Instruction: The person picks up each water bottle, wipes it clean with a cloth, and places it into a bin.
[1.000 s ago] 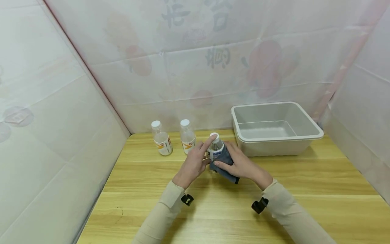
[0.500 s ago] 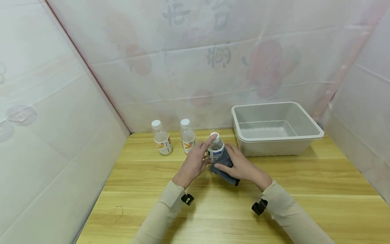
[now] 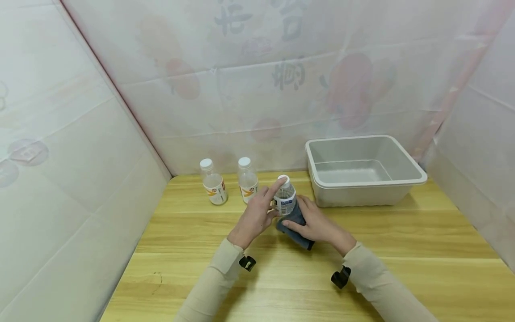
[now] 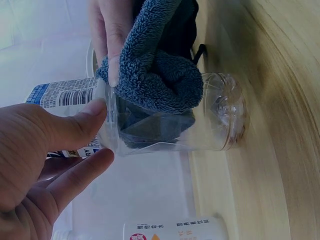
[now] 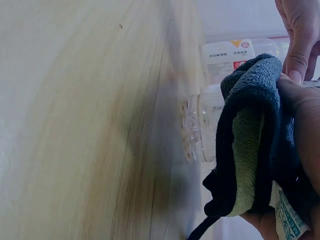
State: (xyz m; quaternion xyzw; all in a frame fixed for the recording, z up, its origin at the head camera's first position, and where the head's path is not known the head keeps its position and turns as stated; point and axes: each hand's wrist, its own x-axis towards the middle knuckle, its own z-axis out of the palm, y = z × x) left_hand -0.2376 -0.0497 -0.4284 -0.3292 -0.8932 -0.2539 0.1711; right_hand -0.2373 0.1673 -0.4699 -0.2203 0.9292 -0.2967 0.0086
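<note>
A clear plastic bottle (image 3: pixel 284 205) with a white cap stands upright on the wooden table. My left hand (image 3: pixel 256 216) grips it around its label, thumb and fingers on opposite sides, and the index finger lies on the cap. A blue-grey towel (image 3: pixel 296 225) is held in my right hand (image 3: pixel 318 225) against the bottle's right side. The left wrist view shows the folded towel (image 4: pixel 155 75) touching the bottle's clear lower body (image 4: pixel 220 115) below the label. In the right wrist view, the towel's dark edging and a white tag (image 5: pixel 290 220) show; it hides much of the bottle.
Two similar capped bottles with white and orange labels, a left one (image 3: pixel 215 190) and a nearer one (image 3: pixel 248 184), stand left of the hands. At the back right sits a grey plastic tub (image 3: pixel 368 194). White printed sheeting (image 3: pixel 225 112) walls the table (image 3: pixel 193 268).
My right hand has slid the towel slightly down the bottle, uncovering more of the label. My left hand keeps its grip in the same place.
</note>
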